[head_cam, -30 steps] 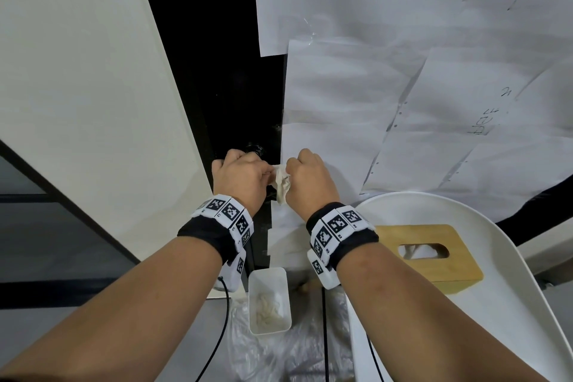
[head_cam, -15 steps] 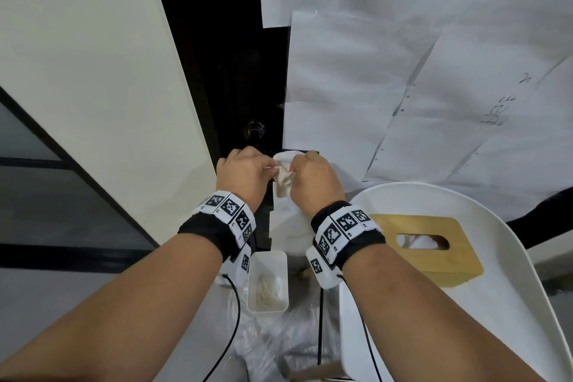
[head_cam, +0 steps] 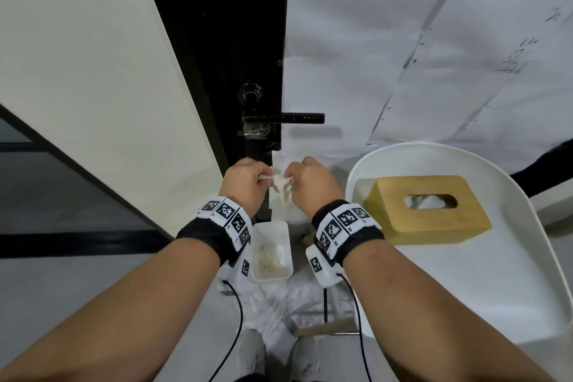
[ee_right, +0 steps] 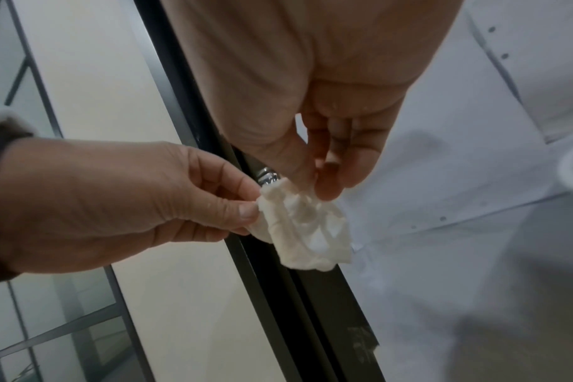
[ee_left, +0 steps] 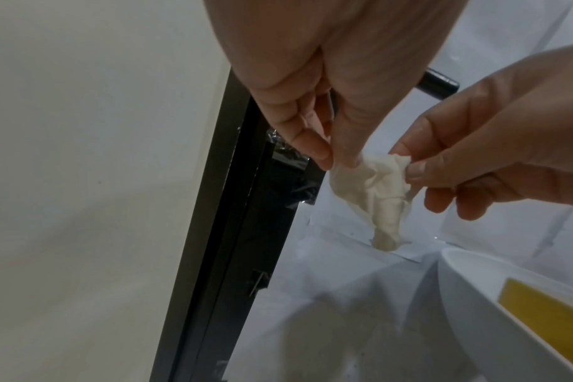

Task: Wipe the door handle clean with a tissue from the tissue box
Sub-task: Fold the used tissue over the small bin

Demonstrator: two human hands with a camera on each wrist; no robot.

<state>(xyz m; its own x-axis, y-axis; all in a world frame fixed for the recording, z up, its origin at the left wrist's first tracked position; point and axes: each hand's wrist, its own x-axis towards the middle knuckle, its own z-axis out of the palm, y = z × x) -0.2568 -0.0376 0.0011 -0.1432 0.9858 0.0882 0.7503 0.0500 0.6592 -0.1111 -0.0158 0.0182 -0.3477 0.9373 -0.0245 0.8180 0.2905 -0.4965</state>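
Observation:
A crumpled white tissue [head_cam: 281,187] hangs between both hands, below the black lever door handle [head_cam: 288,118] on the dark door. My left hand [head_cam: 248,183] pinches its left edge with thumb and forefinger, and my right hand [head_cam: 310,184] pinches its right edge. The left wrist view shows the tissue [ee_left: 376,196] stretched between the two pinches, with the handle tip [ee_left: 437,84] behind. In the right wrist view the tissue [ee_right: 304,227] droops below the fingertips. The wooden tissue box [head_cam: 429,214] sits on a white chair seat [head_cam: 449,288] at the right.
A small white bin [head_cam: 272,250] holding used tissues stands on the floor under the hands, on crinkled plastic [head_cam: 291,304]. White paper sheets [head_cam: 403,40] cover the door. A pale wall panel [head_cam: 77,56] stands at the left. Cables trail from both wristbands.
Both hands have dropped away from the door handle, which now shows uncovered above them. They still hold the tissue between them, a little wider apart.

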